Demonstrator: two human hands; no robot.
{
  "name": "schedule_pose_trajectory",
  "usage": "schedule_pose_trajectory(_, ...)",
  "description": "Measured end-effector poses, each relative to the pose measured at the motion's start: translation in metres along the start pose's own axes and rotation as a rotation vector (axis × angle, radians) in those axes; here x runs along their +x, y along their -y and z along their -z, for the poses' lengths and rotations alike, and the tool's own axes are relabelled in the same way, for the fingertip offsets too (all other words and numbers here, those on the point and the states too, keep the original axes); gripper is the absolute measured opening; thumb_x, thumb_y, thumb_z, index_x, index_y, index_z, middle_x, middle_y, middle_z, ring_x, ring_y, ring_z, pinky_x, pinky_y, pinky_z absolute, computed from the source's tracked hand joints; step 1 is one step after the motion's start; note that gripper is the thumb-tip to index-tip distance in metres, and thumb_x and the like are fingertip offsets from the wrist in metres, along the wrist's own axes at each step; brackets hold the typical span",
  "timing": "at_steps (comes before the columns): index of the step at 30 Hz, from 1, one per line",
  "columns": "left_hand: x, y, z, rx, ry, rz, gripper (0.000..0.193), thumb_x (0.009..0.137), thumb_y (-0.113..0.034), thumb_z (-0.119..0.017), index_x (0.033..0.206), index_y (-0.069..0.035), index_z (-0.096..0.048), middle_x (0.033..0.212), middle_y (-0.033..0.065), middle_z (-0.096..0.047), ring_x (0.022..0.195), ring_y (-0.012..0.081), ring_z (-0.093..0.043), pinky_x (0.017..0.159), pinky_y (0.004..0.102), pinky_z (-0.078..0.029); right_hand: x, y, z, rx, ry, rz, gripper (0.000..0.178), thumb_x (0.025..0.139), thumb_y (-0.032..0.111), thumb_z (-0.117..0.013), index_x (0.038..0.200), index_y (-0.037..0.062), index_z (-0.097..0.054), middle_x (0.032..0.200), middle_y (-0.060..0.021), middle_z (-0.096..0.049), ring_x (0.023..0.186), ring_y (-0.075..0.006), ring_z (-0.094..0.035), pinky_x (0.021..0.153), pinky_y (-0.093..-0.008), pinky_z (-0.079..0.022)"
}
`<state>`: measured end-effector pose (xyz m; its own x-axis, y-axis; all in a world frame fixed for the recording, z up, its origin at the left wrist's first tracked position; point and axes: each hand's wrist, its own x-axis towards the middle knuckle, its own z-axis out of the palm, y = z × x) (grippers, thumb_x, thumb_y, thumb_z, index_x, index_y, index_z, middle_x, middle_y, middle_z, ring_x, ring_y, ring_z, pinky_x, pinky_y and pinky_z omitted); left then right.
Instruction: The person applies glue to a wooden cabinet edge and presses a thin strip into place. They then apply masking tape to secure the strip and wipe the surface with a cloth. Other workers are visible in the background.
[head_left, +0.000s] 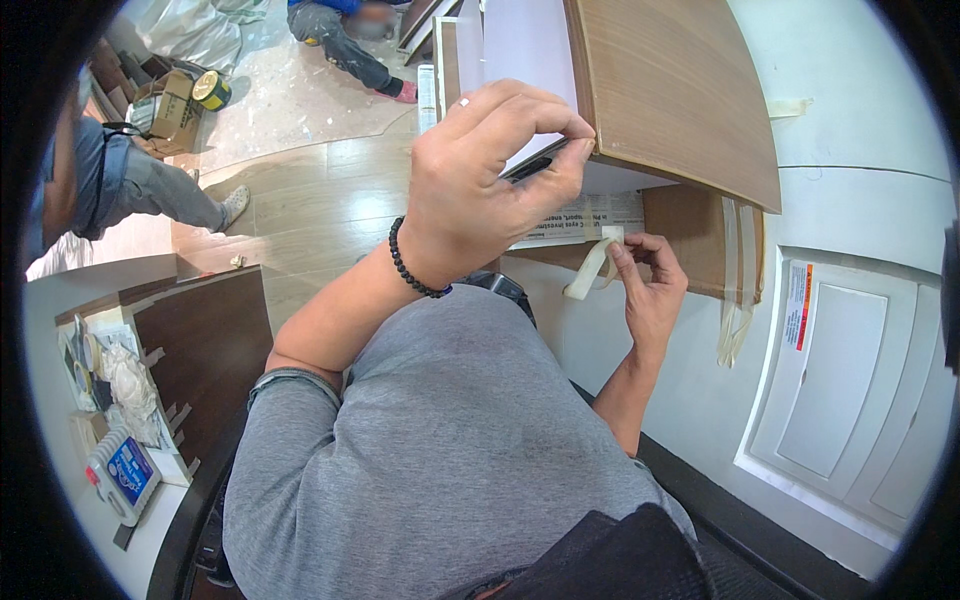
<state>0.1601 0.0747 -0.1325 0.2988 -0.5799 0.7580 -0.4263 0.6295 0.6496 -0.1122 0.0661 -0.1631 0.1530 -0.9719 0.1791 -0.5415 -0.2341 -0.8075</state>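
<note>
- Hands are apart: the left hand (490, 180) has its fingertips by the corner of the wooden panel (680, 90), and I cannot tell if it grips; the right hand (655, 290) pinches a strip of masking tape (588, 272).
- Some looks done: newspaper (580, 222) and tape strips (733, 270) are up.
- Some sticking seems left, as one end dangles.
- That strip hangs by the newspaper, its long way curling down and left, toward the grey shirt (450, 400).

Wood panel (680, 95) pt. cut off (top).

Tan plank floor (325, 190) — white wall (870, 215) — dark cabinet (205, 345).
</note>
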Motion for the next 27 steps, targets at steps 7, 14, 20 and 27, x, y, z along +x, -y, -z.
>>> schedule_pose_trajectory(7,0.003,0.005,-0.005,0.045,0.005,-0.054,0.015,0.078,0.002,-0.073,0.092,-0.003,-0.067,0.092,0.0076,-0.071,0.084,0.0168,-0.069,0.076,0.0286,-0.054,0.000,0.003,-0.001,0.004,0.002,0.000,0.016,0.087,0.010,-0.081,0.096,-0.0009,-0.072,0.087,-0.0053,-0.070,0.083,-0.0137,-0.064,0.078,-0.0289,-0.051)
schedule_pose_trajectory(14,-0.006,0.004,-0.004,-0.026,0.015,-0.003,0.017,0.078,0.004,-0.068,0.092,-0.004,-0.063,0.096,0.0086,-0.070,0.088,0.0171,-0.068,0.080,0.0294,-0.054,-0.004,0.001,0.003,-0.017,-0.006,-0.030,0.016,0.088,0.010,-0.081,0.097,-0.0001,-0.073,0.088,-0.0057,-0.071,0.084,-0.0133,-0.064,0.078,-0.0289,-0.051)
schedule_pose_trajectory(20,-0.013,0.002,0.001,-0.056,0.011,0.029,0.018,0.078,0.005,-0.067,0.093,-0.004,-0.062,0.097,0.0091,-0.070,0.091,0.0180,-0.067,0.084,0.0304,-0.053,-0.004,0.005,-0.001,0.016,-0.005,0.006,0.016,0.086,0.008,-0.082,0.096,-0.0006,-0.072,0.088,-0.0058,-0.070,0.084,-0.0138,-0.064,0.077,-0.0284,-0.051)
schedule_pose_trajectory(27,-0.030,0.005,0.019,-0.026,0.084,0.059,0.018,0.080,0.005,-0.069,0.095,-0.004,-0.066,0.096,0.0090,-0.071,0.091,0.0197,-0.067,0.086,0.0314,-0.052,-0.006,0.034,-0.013,0.027,-0.049,0.287,0.016,0.080,0.000,-0.084,0.090,0.0002,-0.071,0.087,-0.0079,-0.071,0.083,-0.0156,-0.065,0.075,-0.0297,-0.052)
